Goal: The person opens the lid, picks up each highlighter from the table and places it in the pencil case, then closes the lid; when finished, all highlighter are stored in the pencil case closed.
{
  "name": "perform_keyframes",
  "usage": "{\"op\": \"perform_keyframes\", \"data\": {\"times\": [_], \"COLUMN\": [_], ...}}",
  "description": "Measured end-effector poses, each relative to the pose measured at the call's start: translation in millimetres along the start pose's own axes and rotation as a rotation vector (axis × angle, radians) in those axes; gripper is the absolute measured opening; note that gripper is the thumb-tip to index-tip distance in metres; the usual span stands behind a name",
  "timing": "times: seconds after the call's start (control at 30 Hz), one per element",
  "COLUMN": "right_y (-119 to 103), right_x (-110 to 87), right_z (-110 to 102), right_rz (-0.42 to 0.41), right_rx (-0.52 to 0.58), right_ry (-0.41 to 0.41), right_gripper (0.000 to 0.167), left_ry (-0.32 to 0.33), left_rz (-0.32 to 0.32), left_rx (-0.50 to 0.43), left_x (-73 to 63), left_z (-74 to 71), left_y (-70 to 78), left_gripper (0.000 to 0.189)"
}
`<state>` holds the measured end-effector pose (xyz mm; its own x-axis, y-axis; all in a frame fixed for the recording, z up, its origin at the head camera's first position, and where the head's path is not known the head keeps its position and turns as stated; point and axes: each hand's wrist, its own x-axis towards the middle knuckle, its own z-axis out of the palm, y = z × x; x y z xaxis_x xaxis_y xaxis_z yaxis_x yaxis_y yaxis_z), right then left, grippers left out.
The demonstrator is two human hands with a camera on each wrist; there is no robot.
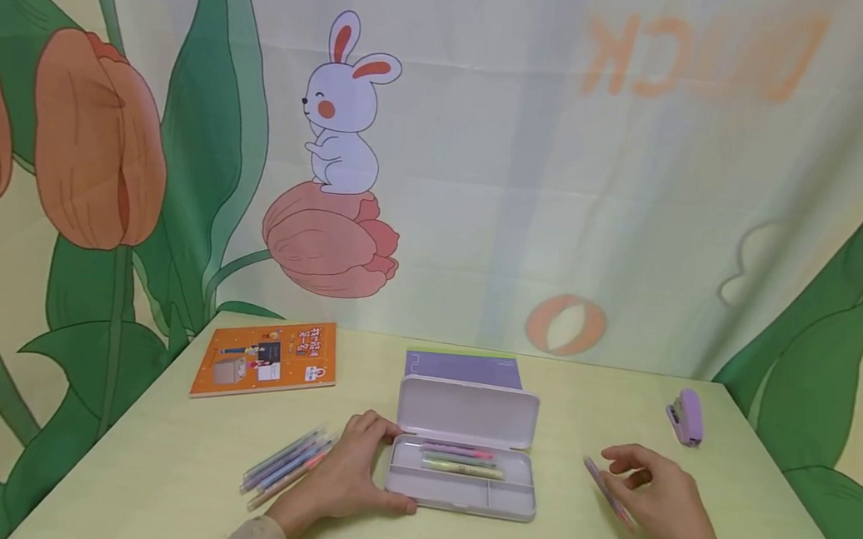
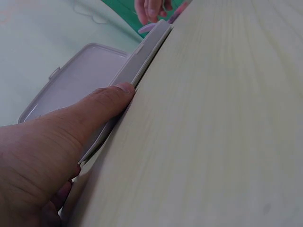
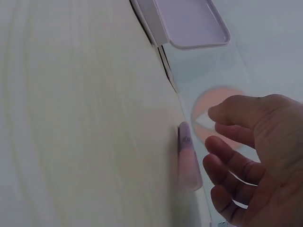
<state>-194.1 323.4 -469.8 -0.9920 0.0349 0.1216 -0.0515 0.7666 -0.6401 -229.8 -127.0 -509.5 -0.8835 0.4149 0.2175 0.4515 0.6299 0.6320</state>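
A light grey pencil case lies with its lid raised on the table. Several pens and markers rest in its back compartment; the front ones hold nothing. My left hand grips the case's left end, thumb against the front wall and fingers at the back corner. To the right of the case, a purple pen with a pink end lies on the table. My right hand is beside this pen, fingers loosely bent; a gap shows between them and the pen in the right wrist view.
Several coloured pens lie bunched left of my left hand. An orange book is at the back left, a purple notebook behind the case lid. A purple stapler stands at the back right, and a printed curtain hangs behind the table.
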Motion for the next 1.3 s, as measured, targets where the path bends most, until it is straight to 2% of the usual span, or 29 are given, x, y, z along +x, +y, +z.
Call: {"op": "perform_keyframes", "data": {"times": [0.1,0.23,0.73,0.93,1.07,1.3], "right_y": [3.8,7.7,10.1,0.6,-11.4,-34.9], "right_x": [1.3,0.9,-0.2,-2.2,-1.7,4.6], "right_z": [3.4,6.6,10.5,14.3,20.3,33.3], "right_rz": [0.048,0.042,0.031,0.022,-0.02,-0.157], "right_rx": [-0.025,-0.06,-0.073,-0.05,-0.032,-0.01], "right_ry": [-0.055,-0.082,-0.051,-0.03,-0.003,0.051], "right_gripper": [0.03,0.026,0.022,0.017,0.017,0.02], "left_ry": [0.005,0.006,0.0,0.0,0.001,0.005], "left_rz": [0.009,0.018,0.0,0.015,0.018,0.019], "left_rx": [-0.002,-0.002,-0.001,-0.004,-0.001,-0.007], "left_x": [-0.2,-0.4,-0.3,-0.5,-0.8,-0.7], "left_z": [-0.8,-1.2,-1.3,-1.6,-1.7,-0.3], "left_y": [0.5,0.6,0.7,1.2,0.7,-1.5], "left_gripper": [0.099,0.098,0.099,0.097,0.097,0.098]}}
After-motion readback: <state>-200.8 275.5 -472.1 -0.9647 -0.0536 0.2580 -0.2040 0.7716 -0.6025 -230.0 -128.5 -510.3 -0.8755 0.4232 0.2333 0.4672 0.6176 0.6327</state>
